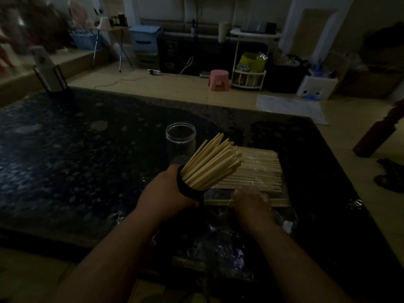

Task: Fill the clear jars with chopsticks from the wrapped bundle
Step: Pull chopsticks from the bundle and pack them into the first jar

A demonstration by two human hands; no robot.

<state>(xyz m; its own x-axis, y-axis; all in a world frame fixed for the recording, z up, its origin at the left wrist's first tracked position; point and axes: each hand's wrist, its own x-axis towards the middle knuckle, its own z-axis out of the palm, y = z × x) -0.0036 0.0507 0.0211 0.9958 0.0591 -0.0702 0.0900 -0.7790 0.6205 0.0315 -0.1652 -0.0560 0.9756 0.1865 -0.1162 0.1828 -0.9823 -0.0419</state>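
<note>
Left hand grips the tilted jar of chopsticks; right hand lies on the wrapped bundle, its grip blurred. The sticks look light, stiff and slippery, so I would pinch small bunches mid-length.

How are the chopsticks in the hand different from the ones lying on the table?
The held chopsticks point up at a tilt and fan out; the bundle lies flat in neat rows. The held chopsticks are bare; the bundle sits under clear wrap. The left hand grips the held ones' jar; the right hand touches the bundle. Both are pale wood.
</note>
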